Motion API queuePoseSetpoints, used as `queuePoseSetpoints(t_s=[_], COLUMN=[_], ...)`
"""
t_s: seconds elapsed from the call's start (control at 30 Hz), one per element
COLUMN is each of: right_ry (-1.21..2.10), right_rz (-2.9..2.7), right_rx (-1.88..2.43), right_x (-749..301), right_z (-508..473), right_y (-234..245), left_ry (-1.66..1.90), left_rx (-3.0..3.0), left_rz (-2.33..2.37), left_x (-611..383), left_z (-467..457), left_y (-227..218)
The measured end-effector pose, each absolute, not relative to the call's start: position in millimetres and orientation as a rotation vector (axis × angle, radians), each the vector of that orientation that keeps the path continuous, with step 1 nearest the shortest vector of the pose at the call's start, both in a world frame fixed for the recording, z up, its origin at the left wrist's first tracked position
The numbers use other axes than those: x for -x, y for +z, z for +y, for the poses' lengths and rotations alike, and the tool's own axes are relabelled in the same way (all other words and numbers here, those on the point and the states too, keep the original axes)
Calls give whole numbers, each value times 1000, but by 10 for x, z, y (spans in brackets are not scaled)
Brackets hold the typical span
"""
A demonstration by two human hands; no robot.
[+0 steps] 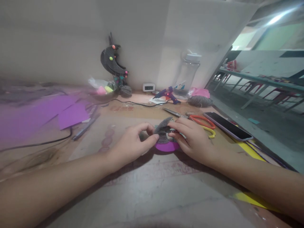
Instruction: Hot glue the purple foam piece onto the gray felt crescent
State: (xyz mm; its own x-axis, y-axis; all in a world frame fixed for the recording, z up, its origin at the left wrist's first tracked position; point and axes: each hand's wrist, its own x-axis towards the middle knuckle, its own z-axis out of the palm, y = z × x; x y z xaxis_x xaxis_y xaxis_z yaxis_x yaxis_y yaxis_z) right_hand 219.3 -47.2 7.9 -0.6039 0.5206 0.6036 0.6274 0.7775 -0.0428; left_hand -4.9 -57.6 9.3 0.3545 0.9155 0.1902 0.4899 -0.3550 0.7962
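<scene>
Between my two hands is a grey yarn-wrapped piece (162,138), curved at its top, with a rounded purple piece (167,146) under it. My left hand (136,139) pinches the grey piece's left edge between thumb and fingers. On the other side, the fingers of my right hand (190,137) are closed on its right edge and partly cover it. Small pale and greenish bits show by the right fingertips, too blurred to name. Just beyond my right hand lie scissors (201,122) with orange and yellow handles.
A glue gun (168,94) with a red light, a small digital clock (148,87) and a clear bottle (188,72) stand along the wall. A grey crescent ornament (110,61) is behind. A phone (228,126) lies right, purple sheets (73,114) and a pen (84,126) left.
</scene>
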Motion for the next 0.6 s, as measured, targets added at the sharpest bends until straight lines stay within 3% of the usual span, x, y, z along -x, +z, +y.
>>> queuePoseSetpoints(t_s=[0.6], right_ry=[-178], right_rz=[-2371], right_rx=[874], right_x=[-2204], right_z=[-431], right_y=[54], left_ry=[907], left_rx=[-2125], left_rz=[1181], left_x=[52], left_z=[-571], left_y=[63])
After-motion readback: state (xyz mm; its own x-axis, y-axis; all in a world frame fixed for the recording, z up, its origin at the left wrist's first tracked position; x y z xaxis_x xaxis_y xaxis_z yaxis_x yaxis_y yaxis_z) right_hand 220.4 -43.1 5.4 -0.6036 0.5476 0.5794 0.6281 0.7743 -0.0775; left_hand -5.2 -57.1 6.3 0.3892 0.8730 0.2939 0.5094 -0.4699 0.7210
